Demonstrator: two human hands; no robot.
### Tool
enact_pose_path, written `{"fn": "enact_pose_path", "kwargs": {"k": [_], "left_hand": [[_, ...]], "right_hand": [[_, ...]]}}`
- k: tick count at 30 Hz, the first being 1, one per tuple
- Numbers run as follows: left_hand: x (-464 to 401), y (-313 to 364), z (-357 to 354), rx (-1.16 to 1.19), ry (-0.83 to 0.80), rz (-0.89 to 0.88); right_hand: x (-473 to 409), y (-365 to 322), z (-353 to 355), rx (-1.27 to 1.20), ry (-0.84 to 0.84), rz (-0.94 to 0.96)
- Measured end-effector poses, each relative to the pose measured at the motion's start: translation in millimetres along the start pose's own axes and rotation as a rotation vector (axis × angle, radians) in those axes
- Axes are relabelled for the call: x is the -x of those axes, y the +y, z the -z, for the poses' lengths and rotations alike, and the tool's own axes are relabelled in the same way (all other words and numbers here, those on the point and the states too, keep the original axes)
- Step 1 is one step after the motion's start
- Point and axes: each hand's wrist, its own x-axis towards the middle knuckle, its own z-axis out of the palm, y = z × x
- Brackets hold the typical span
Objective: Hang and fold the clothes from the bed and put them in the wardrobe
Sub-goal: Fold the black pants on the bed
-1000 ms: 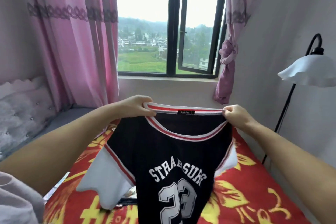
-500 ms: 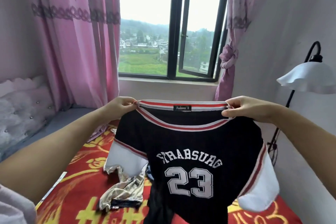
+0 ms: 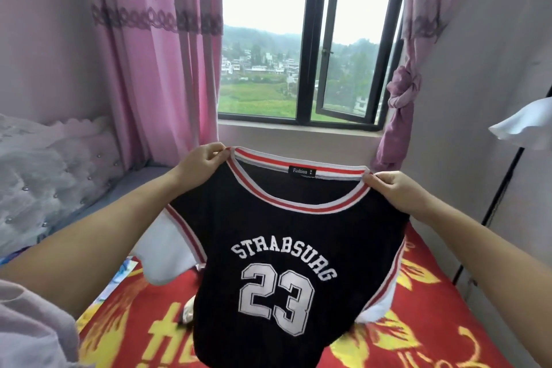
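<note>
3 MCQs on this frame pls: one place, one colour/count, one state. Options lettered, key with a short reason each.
1. Where do the hands hold the jersey?
A. at the hem
B. at the two ends of the collar
C. at the sleeve cuffs

2. What number is printed on the jersey?
A. 23
B. 32
C. 8

3. What state is the right-side window pane in?
A. swung open
B. shut
C. covered by a curtain

Key:
1 B: the left hand and the right hand each pinch the red-and-white striped collar at its outer ends, so the jersey hangs spread above the red bedspread.
2 A: white digits 23 sit under the word STRABSURG.
3 A: its black frame stands angled away from the fixed window frame, and the knotted curtain hangs beside it, not over it.
</note>
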Motion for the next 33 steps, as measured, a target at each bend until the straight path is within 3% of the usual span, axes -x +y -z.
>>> {"fn": "enact_pose_path", "kwargs": {"k": [3, 7, 11, 17, 20, 22, 25, 27, 29, 33], "left_hand": [[4, 5, -3, -0.081, 0.043, 0.067], [17, 39, -39, 0.094, 0.004, 0.281], [30, 90, -81, 0.414, -0.175, 0.329], [41, 100, -74, 0.647, -0.194, 0.373], [53, 86, -67, 0.398, -0.137, 0.210], [59, 72, -54, -0.107, -0.002, -0.079], [61, 54, -33, -0.746, -0.068, -0.319], [58, 50, -18, -0.719, -0.201, -0.307], [54, 45, -2, -0.484, -0.290, -0.179], [51, 30, 27, -0.242, -0.231, -0.050]], "right_hand": [[-10, -14, -13, 0.198, 0.110, 0.002], [-12, -52, -41, 0.046, 0.148, -0.050], [3, -91, -82, -0.085, -0.045, 0.067], [14, -102, -88, 0.177, -0.323, 0.243], [15, -101, -94, 0.251, -0.307, 0.313], [16, -107, -95, 0.205, -0.297, 0.336], [15, -118, -103, 0.177, -0.416, 0.439], [15, -125, -114, 0.202, -0.423, 0.501], [12, -129, -127, 0.138, -0.360, 0.495], [8, -126, -165, 0.010, -0.318, 0.312]]}}
